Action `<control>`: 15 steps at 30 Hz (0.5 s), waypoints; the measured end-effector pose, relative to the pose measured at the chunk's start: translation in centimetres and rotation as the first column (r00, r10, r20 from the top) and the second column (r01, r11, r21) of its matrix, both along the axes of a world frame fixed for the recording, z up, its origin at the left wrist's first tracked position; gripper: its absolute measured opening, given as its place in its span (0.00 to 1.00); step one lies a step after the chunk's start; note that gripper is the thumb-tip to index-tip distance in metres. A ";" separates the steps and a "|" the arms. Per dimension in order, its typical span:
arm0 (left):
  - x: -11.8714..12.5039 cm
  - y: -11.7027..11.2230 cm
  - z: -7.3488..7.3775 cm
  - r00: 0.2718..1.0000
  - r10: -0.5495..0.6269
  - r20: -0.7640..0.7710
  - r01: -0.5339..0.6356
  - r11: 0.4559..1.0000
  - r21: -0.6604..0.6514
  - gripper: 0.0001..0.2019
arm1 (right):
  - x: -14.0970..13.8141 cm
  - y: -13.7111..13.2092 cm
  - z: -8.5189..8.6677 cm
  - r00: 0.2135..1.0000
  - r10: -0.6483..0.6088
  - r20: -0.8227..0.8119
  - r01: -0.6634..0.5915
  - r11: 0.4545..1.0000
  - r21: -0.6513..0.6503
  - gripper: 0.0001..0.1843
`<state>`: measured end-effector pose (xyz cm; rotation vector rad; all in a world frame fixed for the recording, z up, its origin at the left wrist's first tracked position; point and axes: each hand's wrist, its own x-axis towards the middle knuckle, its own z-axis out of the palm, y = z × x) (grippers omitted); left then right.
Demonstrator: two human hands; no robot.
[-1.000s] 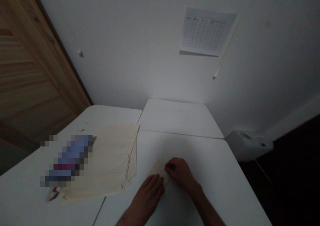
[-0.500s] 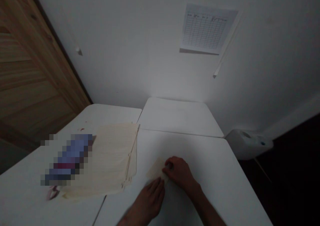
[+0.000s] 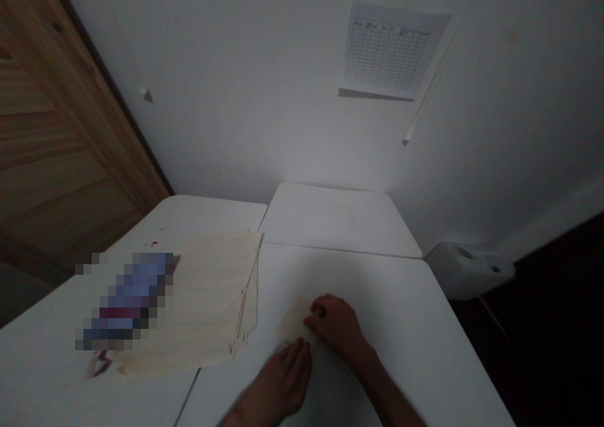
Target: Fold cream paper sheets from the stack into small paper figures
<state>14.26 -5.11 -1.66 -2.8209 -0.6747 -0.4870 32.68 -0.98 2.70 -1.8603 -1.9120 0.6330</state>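
Note:
A small pale, thin sheet (image 3: 293, 319), like paper or cloth, lies flat on the white table in front of me. My right hand (image 3: 337, 323) is curled over its right side, thumb and forefinger closed in a pinch at the edge. At the near edge, my left hand (image 3: 285, 377) has its fingers close together, tips on the sheet; its thumb is hidden. Left of both hands lies a stack of larger cream sheets (image 3: 212, 295) with faint lines and uneven edges. The dim light blurs the small sheet's details.
White table panels (image 3: 340, 219) meet at seams. A blurred-out blue and dark red item (image 3: 136, 295) overlaps the stack, beside a pinkish loop (image 3: 99, 364). A printed chart (image 3: 389, 53) hangs on the wall. Right of the table stands a white container (image 3: 472, 273); a wooden door (image 3: 70, 131) is at left.
Both hands stay almost in place on the small sheet. The right fingertips have shifted very slightly left. The whole view has tilted a little.

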 end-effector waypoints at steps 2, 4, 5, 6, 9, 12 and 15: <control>-0.1 0.0 -0.1 1.000 -0.005 0.021 0.005 1.000 0.004 0.16 | 0.0 -0.1 0.0 1.000 0.000 -0.003 0.000 1.000 0.004 0.09; -0.2 0.1 -0.1 0.998 -0.011 0.066 0.011 1.000 -0.002 0.15 | 0.0 -0.2 0.0 1.000 0.001 -0.001 -0.001 1.000 0.005 0.08; -0.3 0.1 -0.1 0.995 -0.006 0.095 0.007 1.000 -0.017 0.14 | 0.0 -0.2 0.1 1.000 0.002 -0.001 -0.002 1.000 0.004 0.08; -0.4 0.2 -0.1 0.992 0.006 0.123 -0.001 0.999 -0.042 0.14 | 0.1 -0.2 0.1 1.000 0.006 -0.001 -0.006 1.000 0.002 0.08; -1.0 0.7 0.5 0.980 0.075 0.182 -0.052 0.991 -0.127 0.14 | 0.1 -0.2 0.1 1.000 0.020 -0.001 -0.020 1.000 -0.001 0.09; -1.9 1.8 1.3 0.969 0.167 0.182 -0.136 0.976 -0.169 0.20 | 0.2 0.0 0.0 1.000 0.013 0.007 -0.013 1.000 -0.011 0.09; -2.8 3.1 1.8 0.974 0.178 0.143 -0.149 0.970 -0.192 0.20 | 0.2 0.0 0.0 1.000 0.007 0.008 -0.007 1.000 -0.014 0.10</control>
